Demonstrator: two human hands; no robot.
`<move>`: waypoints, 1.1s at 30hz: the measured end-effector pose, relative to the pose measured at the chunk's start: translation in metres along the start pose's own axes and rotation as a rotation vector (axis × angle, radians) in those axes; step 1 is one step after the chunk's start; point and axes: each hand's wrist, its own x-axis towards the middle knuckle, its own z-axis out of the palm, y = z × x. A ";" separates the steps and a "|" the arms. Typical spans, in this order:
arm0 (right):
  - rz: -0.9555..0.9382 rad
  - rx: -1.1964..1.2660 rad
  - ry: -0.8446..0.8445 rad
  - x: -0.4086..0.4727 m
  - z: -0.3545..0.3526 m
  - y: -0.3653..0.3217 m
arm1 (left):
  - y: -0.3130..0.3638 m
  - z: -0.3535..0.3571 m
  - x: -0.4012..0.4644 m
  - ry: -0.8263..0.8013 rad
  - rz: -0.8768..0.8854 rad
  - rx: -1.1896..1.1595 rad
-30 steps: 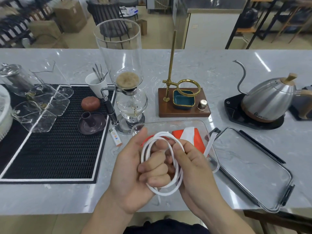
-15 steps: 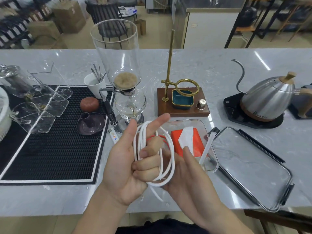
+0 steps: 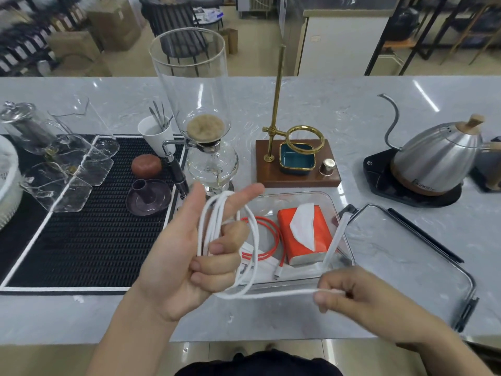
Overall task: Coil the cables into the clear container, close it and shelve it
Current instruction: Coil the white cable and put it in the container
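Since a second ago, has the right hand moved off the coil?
Yes. The right hand moved rightward, pinching the white cable tail near the clear container front corner.

bright even overhead light, glare streaks on the marble counter (image 3: 339,109), soft shadows – wide-angle bending, blurred far-left edge

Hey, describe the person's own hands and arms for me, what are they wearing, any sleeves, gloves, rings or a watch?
Both are bare. The left hand and right hand wear no gloves, and no rings show on the fingers in view. The forearms are uncovered right down to the bottom edge of the picture: no sleeves, no watch or band at either wrist. A strip of dark clothing shows at the bottom centre, between the arms.
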 end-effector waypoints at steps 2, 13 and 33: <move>0.004 0.091 0.076 0.004 -0.010 -0.003 | -0.005 0.000 0.002 0.000 -0.055 0.012; 0.017 0.466 0.378 0.030 -0.020 -0.033 | -0.023 0.010 0.009 0.123 -0.179 0.201; -0.354 -0.379 0.461 0.035 0.069 -0.065 | -0.055 0.017 0.035 0.776 0.190 0.589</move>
